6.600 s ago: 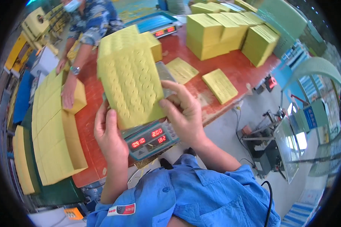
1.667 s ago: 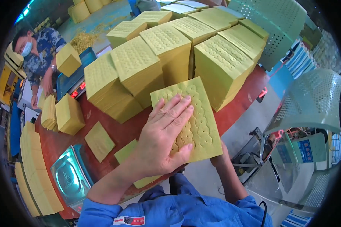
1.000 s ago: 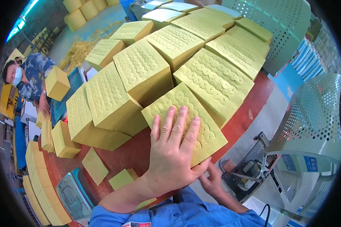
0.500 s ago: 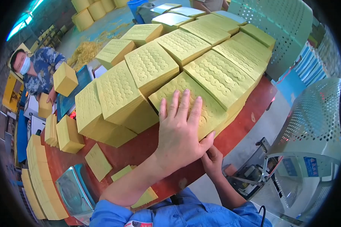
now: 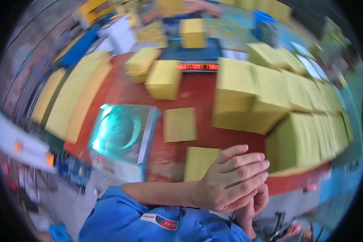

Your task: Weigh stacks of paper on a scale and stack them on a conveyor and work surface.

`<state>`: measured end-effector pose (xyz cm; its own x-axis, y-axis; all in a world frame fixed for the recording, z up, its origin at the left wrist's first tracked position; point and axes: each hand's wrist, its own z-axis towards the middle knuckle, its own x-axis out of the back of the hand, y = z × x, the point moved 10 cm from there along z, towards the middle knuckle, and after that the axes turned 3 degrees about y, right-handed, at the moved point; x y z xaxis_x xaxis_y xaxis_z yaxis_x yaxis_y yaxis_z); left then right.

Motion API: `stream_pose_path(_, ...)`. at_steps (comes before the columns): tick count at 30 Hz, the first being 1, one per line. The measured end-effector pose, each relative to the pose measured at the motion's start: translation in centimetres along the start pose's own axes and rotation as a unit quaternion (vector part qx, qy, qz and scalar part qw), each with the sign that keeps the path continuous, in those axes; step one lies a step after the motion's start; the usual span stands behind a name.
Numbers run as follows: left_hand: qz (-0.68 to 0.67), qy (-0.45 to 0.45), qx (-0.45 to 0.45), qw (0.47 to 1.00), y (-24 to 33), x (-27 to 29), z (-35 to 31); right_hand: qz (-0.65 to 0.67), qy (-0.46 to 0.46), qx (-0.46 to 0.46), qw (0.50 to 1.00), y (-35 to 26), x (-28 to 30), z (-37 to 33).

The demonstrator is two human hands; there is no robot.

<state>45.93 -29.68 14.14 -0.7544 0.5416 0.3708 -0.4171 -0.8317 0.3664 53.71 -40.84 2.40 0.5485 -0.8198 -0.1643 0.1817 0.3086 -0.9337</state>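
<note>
My left hand (image 5: 236, 177) reaches over the table's near edge with its fingers stretched out flat, holding nothing visible. Partly hidden behind it, my right hand (image 5: 254, 203) has its fingers curled in; whether anything is inside them cannot be seen. Just beyond my fingertips stands the nearest yellow paper stack (image 5: 292, 141), apart from my left hand. A thin yellow paper piece (image 5: 201, 161) lies flat beside my left thumb and wrist. Farther off lies another flat yellow piece (image 5: 180, 125). The picture is smeared by motion.
Several tall yellow stacks (image 5: 234, 97) crowd the right of the red table (image 5: 197, 92). A metal-topped scale (image 5: 119, 133) sits at the left. Beyond are a dark scale with a red display (image 5: 197, 67) and a yellow block (image 5: 192, 33) on it. A co-worker's hands show at the far edge.
My view has swung left. My left hand has come off the top of the yellow paper stack and now hovers by my right hand, near the stack's side.
</note>
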Motion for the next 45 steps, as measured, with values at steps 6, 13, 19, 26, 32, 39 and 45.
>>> stream_pose_path(6, 0.170, 0.091, 0.093, 0.977, 0.2, 20.4, -9.4, 0.102, -0.213, 0.033, 0.971, -0.2, -19.4, -3.4)
stream_pose_path(13, 0.351, 0.157, 0.219, 0.897, 0.9, 45.6, -25.6, 0.163, -0.391, -0.055, 0.904, 2.9, -44.8, -14.0)
stream_pose_path(19, 0.425, 0.206, 0.238, 0.849, -1.8, 62.6, -33.4, 0.189, -0.413, -0.128, 0.882, 6.0, -63.9, -21.7)
stream_pose_path(26, 0.424, 0.157, 0.296, 0.841, -12.2, 74.2, -37.4, 0.066, -0.339, -0.103, 0.933, 10.5, -77.7, -22.0)
stream_pose_path(32, 0.388, 0.082, 0.297, 0.869, -22.8, 77.1, -38.2, -0.115, -0.282, 0.143, 0.942, 11.8, -84.9, -18.1)
stream_pose_path(39, 0.455, 0.018, 0.291, 0.842, -25.8, 74.6, -39.4, -0.279, -0.302, 0.304, 0.859, 14.6, -89.4, -19.1)
stream_pose_path(45, 0.421, 0.020, 0.327, 0.846, -24.1, 73.3, -40.1, -0.297, -0.327, 0.340, 0.830, 12.8, -87.7, -20.6)
